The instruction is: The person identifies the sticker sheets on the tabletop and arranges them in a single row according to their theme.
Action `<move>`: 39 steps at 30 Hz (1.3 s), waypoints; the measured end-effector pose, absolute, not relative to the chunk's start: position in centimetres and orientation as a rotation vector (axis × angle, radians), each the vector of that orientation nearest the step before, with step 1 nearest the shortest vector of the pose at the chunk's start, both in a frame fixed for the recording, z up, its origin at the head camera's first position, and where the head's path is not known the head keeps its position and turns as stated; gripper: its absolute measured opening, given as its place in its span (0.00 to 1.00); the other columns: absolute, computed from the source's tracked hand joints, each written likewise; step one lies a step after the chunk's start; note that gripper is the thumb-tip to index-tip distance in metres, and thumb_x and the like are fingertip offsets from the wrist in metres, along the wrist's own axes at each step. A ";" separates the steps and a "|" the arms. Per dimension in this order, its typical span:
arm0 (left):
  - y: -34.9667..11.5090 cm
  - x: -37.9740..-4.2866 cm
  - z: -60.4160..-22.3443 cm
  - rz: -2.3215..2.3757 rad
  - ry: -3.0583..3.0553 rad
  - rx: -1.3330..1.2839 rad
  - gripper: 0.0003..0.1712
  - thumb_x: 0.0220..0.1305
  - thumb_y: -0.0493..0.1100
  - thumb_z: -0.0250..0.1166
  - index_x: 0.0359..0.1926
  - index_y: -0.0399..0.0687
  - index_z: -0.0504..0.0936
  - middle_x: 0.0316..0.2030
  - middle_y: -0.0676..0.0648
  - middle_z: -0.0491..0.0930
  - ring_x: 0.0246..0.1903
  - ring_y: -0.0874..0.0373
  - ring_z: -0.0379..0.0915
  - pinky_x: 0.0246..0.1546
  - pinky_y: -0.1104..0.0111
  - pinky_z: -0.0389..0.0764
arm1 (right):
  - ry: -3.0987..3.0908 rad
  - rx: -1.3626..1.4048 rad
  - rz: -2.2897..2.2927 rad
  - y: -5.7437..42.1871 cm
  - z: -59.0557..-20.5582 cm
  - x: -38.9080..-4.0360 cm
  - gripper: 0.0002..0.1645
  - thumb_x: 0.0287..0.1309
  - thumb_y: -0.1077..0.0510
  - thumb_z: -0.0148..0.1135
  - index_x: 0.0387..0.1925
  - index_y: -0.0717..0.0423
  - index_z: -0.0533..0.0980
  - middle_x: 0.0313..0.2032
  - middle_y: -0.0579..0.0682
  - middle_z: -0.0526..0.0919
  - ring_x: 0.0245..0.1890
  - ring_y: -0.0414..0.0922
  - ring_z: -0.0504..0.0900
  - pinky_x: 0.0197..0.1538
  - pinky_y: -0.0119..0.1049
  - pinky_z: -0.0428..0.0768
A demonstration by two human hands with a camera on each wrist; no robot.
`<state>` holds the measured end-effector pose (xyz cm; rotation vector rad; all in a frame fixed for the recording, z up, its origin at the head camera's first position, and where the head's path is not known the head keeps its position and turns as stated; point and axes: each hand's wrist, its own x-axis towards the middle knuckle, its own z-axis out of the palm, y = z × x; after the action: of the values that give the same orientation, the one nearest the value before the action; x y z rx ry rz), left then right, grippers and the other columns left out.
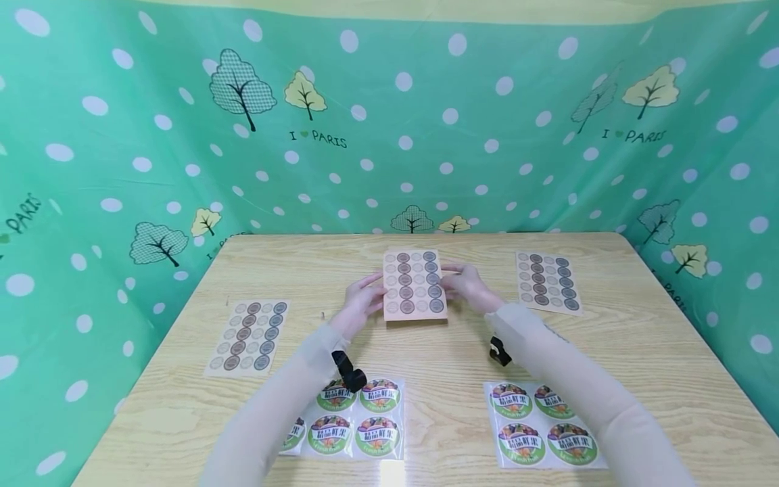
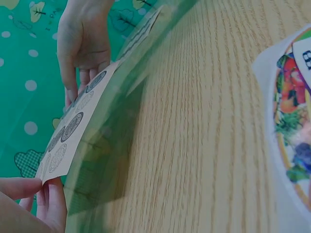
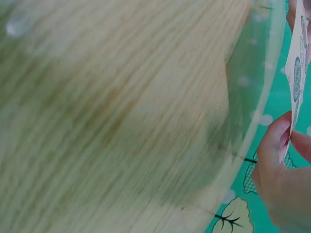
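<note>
In the head view, the left hand (image 1: pixel 359 304) and right hand (image 1: pixel 467 284) pinched a sheet (image 1: pixel 416 287) by its sides, above the table (image 1: pixel 444 399); the sleeves (image 1: pixel 274 406) partly hid the fruit labels (image 1: pixel 379 436). In the left wrist view, a label ran off the right edge. In the right wrist view, the sheet appeared nearly edge-on (its print barely readable), the left hand mostly cut off.

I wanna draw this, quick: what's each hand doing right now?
Left hand: closed, pinching one edge of the middle sheet of circles.
Right hand: closed, pinching the opposite edge of that same sheet.
</note>
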<state>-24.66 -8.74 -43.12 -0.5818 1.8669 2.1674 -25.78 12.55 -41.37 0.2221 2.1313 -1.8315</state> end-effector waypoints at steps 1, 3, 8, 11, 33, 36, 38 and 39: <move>-8.9 -24.5 -43.1 2.165 1.866 -0.584 0.27 0.50 0.29 0.60 0.52 0.50 0.74 0.46 0.42 0.77 0.31 0.59 0.74 0.34 0.71 0.78 | 2.136 0.213 -1.823 12.5 -41.3 -25.6 0.31 0.52 0.70 0.51 0.60 0.64 0.59 0.47 0.65 0.73 0.37 0.48 0.77 0.47 0.40 0.77; -9.2 -24.3 -43.1 2.162 1.866 -0.585 0.27 0.50 0.29 0.59 0.53 0.50 0.74 0.47 0.42 0.76 0.32 0.58 0.74 0.35 0.70 0.78 | 2.134 0.216 -1.818 12.2 -41.2 -25.4 0.30 0.53 0.70 0.51 0.60 0.63 0.60 0.47 0.65 0.73 0.38 0.49 0.77 0.47 0.40 0.77; -9.9 -23.6 -43.0 2.153 1.866 -0.574 0.28 0.50 0.29 0.59 0.54 0.50 0.73 0.47 0.41 0.76 0.33 0.59 0.74 0.34 0.71 0.78 | 2.095 0.221 -1.843 11.7 -40.9 -24.8 0.30 0.53 0.70 0.51 0.59 0.63 0.60 0.47 0.64 0.73 0.38 0.48 0.77 0.48 0.40 0.76; -10.3 -23.2 -43.0 2.166 1.858 -0.565 0.28 0.50 0.28 0.58 0.54 0.50 0.73 0.47 0.40 0.76 0.32 0.59 0.75 0.35 0.71 0.78 | 2.075 0.205 -1.855 11.4 -40.9 -24.5 0.31 0.53 0.70 0.51 0.60 0.63 0.59 0.48 0.65 0.73 0.37 0.47 0.78 0.48 0.40 0.76; -13.2 -20.7 -42.3 2.178 1.813 -0.540 0.29 0.53 0.30 0.57 0.58 0.49 0.68 0.51 0.41 0.71 0.41 0.56 0.71 0.46 0.67 0.74 | 1.985 0.228 -1.916 9.0 -40.6 -22.6 0.30 0.53 0.69 0.53 0.59 0.61 0.61 0.45 0.62 0.75 0.37 0.47 0.78 0.47 0.41 0.76; -13.5 -20.3 -42.2 2.174 1.823 -0.538 0.29 0.54 0.31 0.57 0.59 0.48 0.67 0.50 0.41 0.71 0.41 0.55 0.71 0.46 0.67 0.74 | 1.978 0.225 -1.914 8.7 -40.5 -22.3 0.30 0.53 0.69 0.53 0.59 0.60 0.61 0.45 0.62 0.75 0.38 0.48 0.78 0.47 0.40 0.77; -13.8 -20.1 -42.1 2.173 1.829 -0.539 0.29 0.53 0.31 0.57 0.59 0.48 0.67 0.50 0.41 0.72 0.40 0.56 0.72 0.45 0.68 0.75 | 1.983 0.220 -1.909 8.4 -40.4 -22.1 0.29 0.53 0.69 0.53 0.59 0.60 0.61 0.45 0.63 0.76 0.38 0.48 0.78 0.46 0.40 0.77; -13.9 -20.1 -42.1 2.177 1.827 -0.539 0.29 0.53 0.31 0.57 0.59 0.48 0.67 0.50 0.41 0.72 0.40 0.57 0.72 0.45 0.68 0.75 | 1.986 0.223 -1.905 8.3 -40.4 -22.0 0.29 0.53 0.69 0.53 0.59 0.60 0.62 0.44 0.62 0.76 0.38 0.48 0.78 0.45 0.39 0.77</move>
<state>-20.06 -13.88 -42.05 -0.5390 1.8272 2.1774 -21.98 8.30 -40.37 0.2229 1.9858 -1.9054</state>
